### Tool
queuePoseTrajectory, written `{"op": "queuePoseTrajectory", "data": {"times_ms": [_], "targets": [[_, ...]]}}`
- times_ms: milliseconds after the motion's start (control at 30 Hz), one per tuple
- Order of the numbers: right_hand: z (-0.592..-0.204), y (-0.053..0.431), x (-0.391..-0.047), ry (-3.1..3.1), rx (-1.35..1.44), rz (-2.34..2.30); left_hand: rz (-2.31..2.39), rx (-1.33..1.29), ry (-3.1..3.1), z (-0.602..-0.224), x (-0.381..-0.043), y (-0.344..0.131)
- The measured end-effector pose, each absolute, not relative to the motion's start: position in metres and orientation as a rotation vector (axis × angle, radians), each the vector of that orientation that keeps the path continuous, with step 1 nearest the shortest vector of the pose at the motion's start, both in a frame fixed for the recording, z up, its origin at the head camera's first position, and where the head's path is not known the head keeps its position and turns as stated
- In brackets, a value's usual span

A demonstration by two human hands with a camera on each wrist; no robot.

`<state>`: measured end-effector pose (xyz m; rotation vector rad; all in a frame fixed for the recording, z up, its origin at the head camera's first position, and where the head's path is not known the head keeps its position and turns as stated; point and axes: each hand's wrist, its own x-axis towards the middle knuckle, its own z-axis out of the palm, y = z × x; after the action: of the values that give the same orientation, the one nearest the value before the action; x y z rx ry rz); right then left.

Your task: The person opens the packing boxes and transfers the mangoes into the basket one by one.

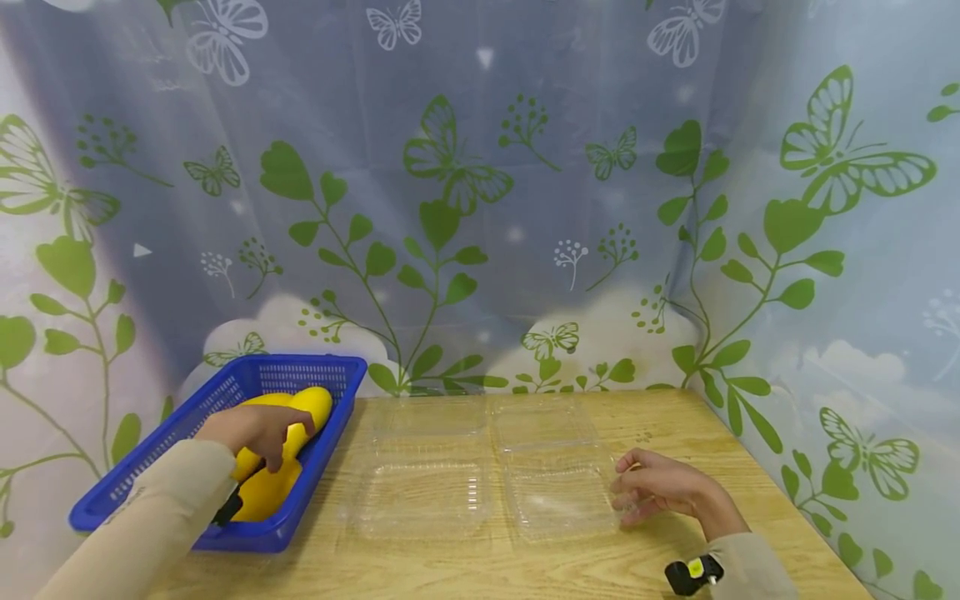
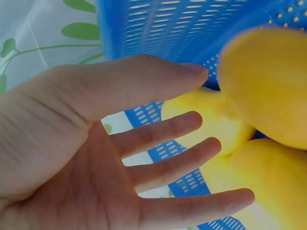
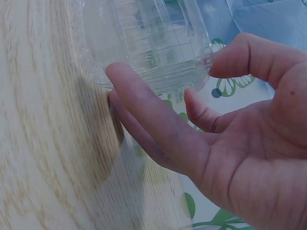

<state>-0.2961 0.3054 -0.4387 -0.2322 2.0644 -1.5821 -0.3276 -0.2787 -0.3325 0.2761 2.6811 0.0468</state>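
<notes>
My left hand (image 1: 262, 429) reaches into a blue basket (image 1: 281, 537) holding several smooth yellow fruits (image 1: 262, 493). In the left wrist view its fingers (image 2: 168, 163) are spread and nothing lies in the palm. A large yellow fruit (image 2: 268, 91) sits just beyond the thumb tip. At the right side of an open clear plastic clamshell box (image 1: 558, 500) is my right hand (image 1: 660, 485), with its fingertips right at the edge. The right wrist view shows relaxed, slightly bent fingers (image 3: 163, 122) beside the clear box wall (image 3: 144, 48).
Another open clear clamshell box (image 1: 420, 500) lies to the left of the first, between it and the basket. Both lids lie toward the back of the wooden table (image 1: 480, 571). A patterned curtain (image 1: 480, 275) hangs behind and on the sides.
</notes>
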Motion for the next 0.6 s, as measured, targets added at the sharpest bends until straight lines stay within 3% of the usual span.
{"op": "queuePoseTrajectory", "data": {"times_ms": [600], "targets": [[-0.437, 0.306, -0.294, 2.067, -0.23, -1.589, 0.193, 0.232, 2.679, -0.322, -0.314, -0.268]]}}
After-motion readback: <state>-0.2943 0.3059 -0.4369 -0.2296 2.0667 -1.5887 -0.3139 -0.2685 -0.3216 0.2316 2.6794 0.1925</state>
